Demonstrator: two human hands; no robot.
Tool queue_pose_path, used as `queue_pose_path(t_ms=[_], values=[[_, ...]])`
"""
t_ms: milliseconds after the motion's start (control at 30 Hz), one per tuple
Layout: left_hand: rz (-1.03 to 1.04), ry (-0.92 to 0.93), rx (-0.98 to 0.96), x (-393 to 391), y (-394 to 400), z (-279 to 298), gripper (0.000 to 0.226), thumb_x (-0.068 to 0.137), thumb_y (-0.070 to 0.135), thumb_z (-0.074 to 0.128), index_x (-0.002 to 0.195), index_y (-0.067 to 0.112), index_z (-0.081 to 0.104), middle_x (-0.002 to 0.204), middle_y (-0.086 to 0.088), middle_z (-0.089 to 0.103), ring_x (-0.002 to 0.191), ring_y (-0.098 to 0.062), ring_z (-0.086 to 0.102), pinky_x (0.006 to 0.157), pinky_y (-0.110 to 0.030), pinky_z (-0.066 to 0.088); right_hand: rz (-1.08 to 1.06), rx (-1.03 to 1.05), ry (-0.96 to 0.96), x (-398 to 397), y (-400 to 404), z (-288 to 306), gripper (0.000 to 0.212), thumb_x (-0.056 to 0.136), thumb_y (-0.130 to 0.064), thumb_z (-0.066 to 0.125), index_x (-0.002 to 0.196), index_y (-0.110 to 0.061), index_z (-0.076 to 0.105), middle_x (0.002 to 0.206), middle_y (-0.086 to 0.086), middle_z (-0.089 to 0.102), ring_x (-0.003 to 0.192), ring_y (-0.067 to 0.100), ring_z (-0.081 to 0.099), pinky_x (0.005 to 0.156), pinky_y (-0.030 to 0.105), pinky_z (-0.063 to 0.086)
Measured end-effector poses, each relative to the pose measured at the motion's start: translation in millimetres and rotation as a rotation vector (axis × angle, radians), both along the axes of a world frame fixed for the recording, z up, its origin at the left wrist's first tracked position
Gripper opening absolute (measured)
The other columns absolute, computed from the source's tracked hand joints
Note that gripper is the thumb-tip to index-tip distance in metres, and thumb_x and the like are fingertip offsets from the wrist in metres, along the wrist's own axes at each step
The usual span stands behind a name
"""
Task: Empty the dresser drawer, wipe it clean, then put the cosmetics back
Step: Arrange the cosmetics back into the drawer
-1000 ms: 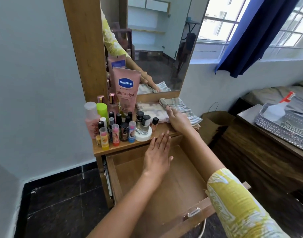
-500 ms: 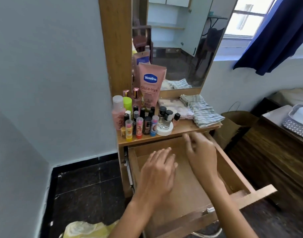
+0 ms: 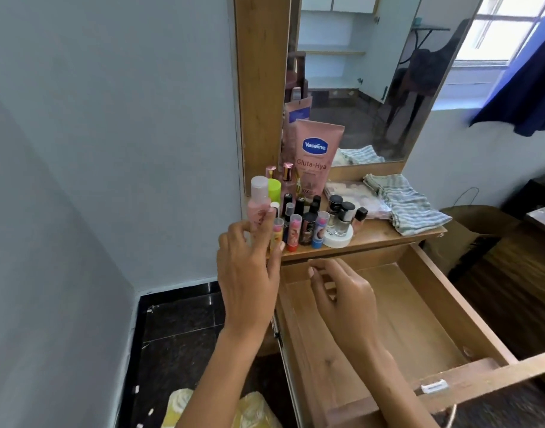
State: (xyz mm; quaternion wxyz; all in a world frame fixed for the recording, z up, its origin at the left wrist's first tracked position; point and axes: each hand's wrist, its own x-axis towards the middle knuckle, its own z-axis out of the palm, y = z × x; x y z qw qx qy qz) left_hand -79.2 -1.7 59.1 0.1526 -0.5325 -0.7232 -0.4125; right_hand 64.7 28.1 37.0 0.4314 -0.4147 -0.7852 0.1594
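The wooden drawer (image 3: 450, 307) is pulled out below the dresser top and holds nothing. Cosmetics stand crowded on the left of the top: a pink bottle (image 3: 258, 199), a green-capped bottle (image 3: 274, 186), a tall pink Vaseline tube (image 3: 317, 156), several lip balms (image 3: 296, 231) and nail polishes (image 3: 342, 217), and a white round jar (image 3: 339, 240). My left hand (image 3: 249, 273) reaches the front left of this group, fingers spread against the pink bottle and a yellow lip balm (image 3: 277, 233). My right hand (image 3: 342, 291) hovers over the back left of the drawer, fingers loosely curled, holding nothing.
A striped cloth (image 3: 407, 205) lies folded on the right of the dresser top beside a pale pouch (image 3: 354, 196). The mirror (image 3: 373, 81) rises behind. A brown bag (image 3: 475, 223) sits on the floor at right. A grey wall stands close at left.
My right hand left the striped cloth and came down over the drawer. My left hand rose from the drawer to the cosmetics at the left. The view swung left.
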Motion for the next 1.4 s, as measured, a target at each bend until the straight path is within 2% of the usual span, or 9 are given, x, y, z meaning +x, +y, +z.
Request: queue_pose_path(t_ms=[133, 367, 467, 600, 700, 800, 967, 1200, 1400], values=[[-0.007, 0.077, -0.005, -4, 12, 1, 0.046, 0.078, 0.024, 0.074, 0.122, 0.022, 0.060, 0.100, -0.010, 0.055, 0.086, -0.023, 0.049, 0.064, -0.030, 0.045, -0.004, 0.023, 0.036, -6, 3, 1, 0.011, 0.092, -0.019, 0.062, 0.100, -0.017, 0.068, 0.095, -0.012, 0.066, 0.072, -0.002, 0.063, 0.059, 0.015, 0.052], [-0.072, 0.041, 0.127, -8, 12, 0, 0.023, 0.077, 0.016, 0.075, 0.099, 0.014, 0.069, 0.095, -0.001, 0.065, 0.090, -0.015, 0.049, 0.065, -0.030, 0.049, 0.076, -0.010, 0.140, -20, 11, 10, 0.026, 0.082, -0.028, 0.073, 0.105, -0.016, 0.068, 0.095, -0.013, 0.066, 0.072, -0.001, 0.064, 0.062, 0.016, 0.054], [-0.160, -0.016, 0.153, -4, 0, 0, 0.021, 0.078, 0.019, 0.072, 0.099, 0.014, 0.070, 0.094, 0.004, 0.067, 0.091, -0.012, 0.051, 0.071, -0.025, 0.047, 0.142, -0.019, 0.118, -26, 12, 12, 0.031, 0.078, -0.023, 0.076, 0.108, -0.016, 0.068, 0.095, -0.014, 0.063, 0.070, -0.001, 0.063, 0.063, 0.013, 0.052], [-0.315, -0.131, 0.152, 4, -13, -2, 0.023, 0.078, 0.021, 0.073, 0.101, 0.017, 0.071, 0.097, 0.009, 0.067, 0.094, -0.006, 0.054, 0.078, -0.022, 0.048, 0.158, -0.005, 0.094, -20, 11, 12, 0.018, 0.080, -0.016, 0.074, 0.098, -0.019, 0.070, 0.087, -0.013, 0.062, 0.068, 0.002, 0.061, 0.058, 0.012, 0.047], [-0.374, -0.222, 0.119, 7, -19, -4, 0.040, 0.080, 0.025, 0.072, 0.119, 0.021, 0.063, 0.100, 0.014, 0.066, 0.097, -0.002, 0.056, 0.082, -0.019, 0.047, 0.153, -0.059, 0.060, -9, 12, 9, 0.012, 0.080, -0.021, 0.074, 0.092, -0.021, 0.069, 0.085, -0.015, 0.064, 0.073, 0.002, 0.064, 0.057, 0.018, 0.051], [-0.335, -0.307, 0.089, 4, -23, -9, 0.050, 0.084, 0.024, 0.067, 0.132, 0.021, 0.052, 0.101, 0.015, 0.065, 0.097, 0.001, 0.058, 0.084, -0.011, 0.044, 0.078, -0.278, -0.034, 2, 20, -6, 0.010, 0.078, -0.025, 0.077, 0.083, -0.024, 0.068, 0.079, -0.014, 0.067, 0.074, 0.000, 0.065, 0.065, 0.019, 0.053], [-0.196, -0.336, 0.067, -2, -26, -19, 0.024, 0.089, 0.015, 0.061, 0.112, 0.019, 0.065, 0.106, 0.010, 0.066, 0.102, -0.002, 0.056, 0.085, -0.015, 0.046, 0.028, -0.520, -0.251, -5, 38, -42, 0.016, 0.078, -0.015, 0.077, 0.083, -0.023, 0.064, 0.090, -0.009, 0.068, 0.086, 0.004, 0.066, 0.076, 0.024, 0.058], [-0.160, -0.352, 0.040, -2, -26, -29, 0.021, 0.089, 0.012, 0.059, 0.107, 0.019, 0.067, 0.106, 0.008, 0.064, 0.102, -0.006, 0.055, 0.074, -0.035, 0.055, 0.047, -0.426, -0.222, -28, 48, -60, 0.021, 0.083, -0.007, 0.069, 0.099, -0.020, 0.068, 0.099, -0.005, 0.070, 0.090, 0.008, 0.066, 0.079, 0.031, 0.058], [-0.159, -0.333, 0.019, 0, -26, -29, 0.021, 0.089, 0.012, 0.059, 0.107, 0.018, 0.067, 0.109, 0.009, 0.062, 0.102, -0.005, 0.053, 0.072, -0.035, 0.054, 0.052, -0.427, -0.224, -33, 50, -62, 0.023, 0.083, -0.008, 0.070, 0.102, -0.019, 0.068, 0.102, -0.003, 0.071, 0.092, 0.011, 0.068, 0.081, 0.033, 0.058]])
